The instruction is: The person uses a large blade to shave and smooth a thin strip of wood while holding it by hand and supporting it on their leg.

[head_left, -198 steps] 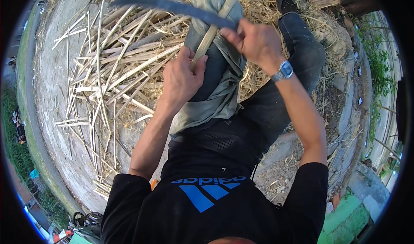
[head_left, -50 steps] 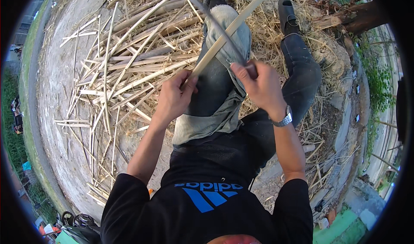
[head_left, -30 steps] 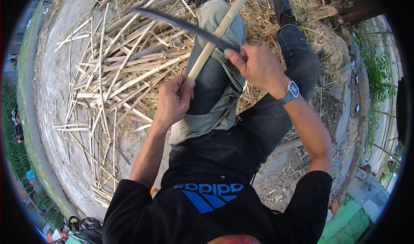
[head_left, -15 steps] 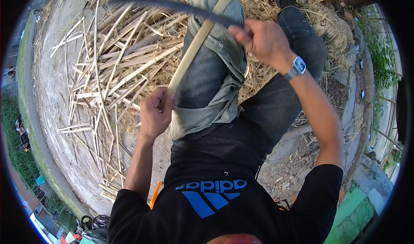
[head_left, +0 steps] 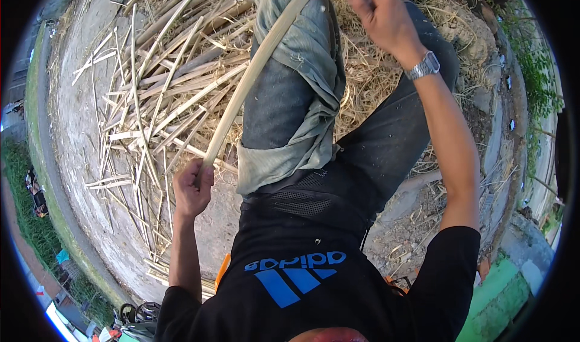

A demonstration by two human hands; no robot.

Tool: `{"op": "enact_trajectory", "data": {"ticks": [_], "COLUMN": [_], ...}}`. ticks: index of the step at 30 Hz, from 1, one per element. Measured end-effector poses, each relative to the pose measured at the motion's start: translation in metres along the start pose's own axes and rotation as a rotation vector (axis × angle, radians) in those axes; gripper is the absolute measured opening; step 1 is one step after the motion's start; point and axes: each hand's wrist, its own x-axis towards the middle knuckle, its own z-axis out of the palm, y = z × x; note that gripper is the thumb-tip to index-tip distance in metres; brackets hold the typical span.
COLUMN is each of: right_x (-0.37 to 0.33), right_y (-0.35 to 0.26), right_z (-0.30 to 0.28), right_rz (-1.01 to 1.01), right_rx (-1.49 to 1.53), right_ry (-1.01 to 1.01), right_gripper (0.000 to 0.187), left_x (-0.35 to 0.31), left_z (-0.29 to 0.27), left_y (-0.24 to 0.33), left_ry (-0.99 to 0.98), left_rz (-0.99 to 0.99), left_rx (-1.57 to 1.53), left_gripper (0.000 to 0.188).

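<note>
My left hand grips the near end of a long pale bamboo strip, which slants up and right across a grey cloth draped over my left thigh. My right hand is raised near the top edge, fist closed on a knife handle; the blade is almost wholly out of the picture. A watch sits on that wrist. I am seated, legs in dark trousers stretched forward.
A heap of split bamboo strips lies on the concrete floor to my left. Fine shavings pile between and around my legs. Rubble and a low wall are at right, grass at far left.
My left hand has drawn the strip back toward my body and lower left. My right hand has swept up to the top edge, carrying the curved blade out of sight.
</note>
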Motion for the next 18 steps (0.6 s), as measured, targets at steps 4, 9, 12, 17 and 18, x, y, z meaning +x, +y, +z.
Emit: {"op": "enact_trajectory", "data": {"ticks": [4,9,12,17,18], "right_x": [0.006,-0.024,0.006,0.018,0.014], "right_y": [-0.005,-0.055,-0.013,0.007,0.015], "right_z": [0.001,0.013,-0.001,-0.027,-0.023], "right_rz": [0.166,0.043,0.052,0.274,0.213], "right_rx": [0.041,-0.033,0.049,-0.034,-0.037], "right_ry": [0.035,-0.191,0.086,-0.028,-0.012], "right_gripper": [0.076,0.076,0.078,0.063,0.068], "left_x": [0.010,-0.012,-0.020,-0.008,-0.005], "left_z": [0.002,-0.013,-0.013,-0.020,-0.022], "left_y": [0.007,-0.026,-0.032,-0.036,-0.035], "left_ry": [0.013,0.031,0.037,-0.004,-0.021], "left_rz": [0.029,0.030,0.005,0.050,0.012], "left_rx": [0.053,0.126,0.072,0.157,0.096], "left_gripper": [0.015,0.016,0.017,0.016,0.012]}}
